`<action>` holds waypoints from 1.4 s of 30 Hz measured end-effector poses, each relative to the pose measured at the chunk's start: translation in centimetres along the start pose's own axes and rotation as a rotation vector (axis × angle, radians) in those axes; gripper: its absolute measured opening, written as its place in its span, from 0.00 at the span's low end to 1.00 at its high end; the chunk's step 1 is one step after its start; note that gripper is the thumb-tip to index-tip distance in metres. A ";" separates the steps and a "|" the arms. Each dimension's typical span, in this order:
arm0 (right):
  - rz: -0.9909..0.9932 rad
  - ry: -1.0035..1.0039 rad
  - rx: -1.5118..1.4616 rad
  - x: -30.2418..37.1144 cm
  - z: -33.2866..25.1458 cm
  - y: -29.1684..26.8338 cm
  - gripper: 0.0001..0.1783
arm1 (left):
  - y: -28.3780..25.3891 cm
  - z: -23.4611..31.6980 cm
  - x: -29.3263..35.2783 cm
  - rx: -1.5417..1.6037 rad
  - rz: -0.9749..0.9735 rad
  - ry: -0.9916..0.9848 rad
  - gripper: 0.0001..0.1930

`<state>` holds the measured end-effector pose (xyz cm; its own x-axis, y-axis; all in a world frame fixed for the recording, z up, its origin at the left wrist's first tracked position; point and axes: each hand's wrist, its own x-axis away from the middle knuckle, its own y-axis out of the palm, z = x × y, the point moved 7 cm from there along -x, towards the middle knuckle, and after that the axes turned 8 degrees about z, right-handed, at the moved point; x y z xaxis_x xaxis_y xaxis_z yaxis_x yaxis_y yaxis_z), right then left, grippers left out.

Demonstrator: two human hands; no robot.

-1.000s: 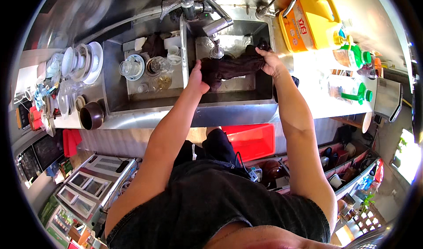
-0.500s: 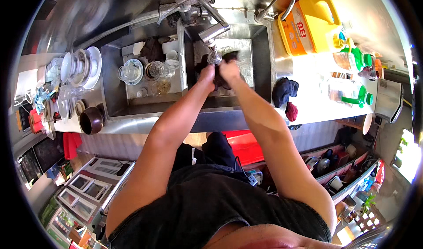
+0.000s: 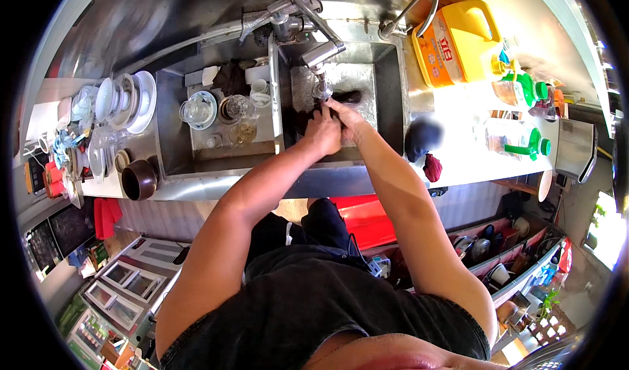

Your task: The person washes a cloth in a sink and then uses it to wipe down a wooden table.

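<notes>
In the right basin of the steel sink, a dark wet cloth is bunched beneath the faucet. My left hand is closed on it, knuckles up. My right hand presses against the left one, its fingers closed on the same cloth just under the spout. One dark end of the cloth sticks out beyond my right hand. The cloth's exact kind is hidden by my hands, and I cannot make out running water clearly.
The left basin holds glass cups, a bowl and white cups. Plates and a brown pot stand left. On the right counter lie a dark cloth bundle, a dark red cloth, a yellow jug and clear bottles.
My left hand has moved nearer and to the right, turning knuckles up against my right hand. My right hand has come slightly nearer. The cloth has shifted with them.
</notes>
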<state>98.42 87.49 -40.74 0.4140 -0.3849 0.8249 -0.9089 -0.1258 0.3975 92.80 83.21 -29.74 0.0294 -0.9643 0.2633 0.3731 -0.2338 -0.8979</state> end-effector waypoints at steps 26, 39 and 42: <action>-0.036 -0.252 0.116 3.6 -4.2 1.3 0.30 | 8.9 -4.8 -2.9 2.217 -0.816 -0.812 0.25; 0.430 -1.400 1.003 17.2 -9.2 2.8 0.38 | 3.8 2.3 -0.9 2.615 -0.129 -0.466 0.26; 0.214 -1.862 1.278 23.7 -10.6 3.4 0.34 | -1.3 7.5 -1.2 2.536 -0.430 -0.480 0.21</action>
<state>105.62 87.61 -15.63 0.5390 -0.5221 -0.6610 -0.7813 -0.0166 -0.6240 99.21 85.62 -26.24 -0.3185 -0.7841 0.5328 0.1959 0.4955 0.8463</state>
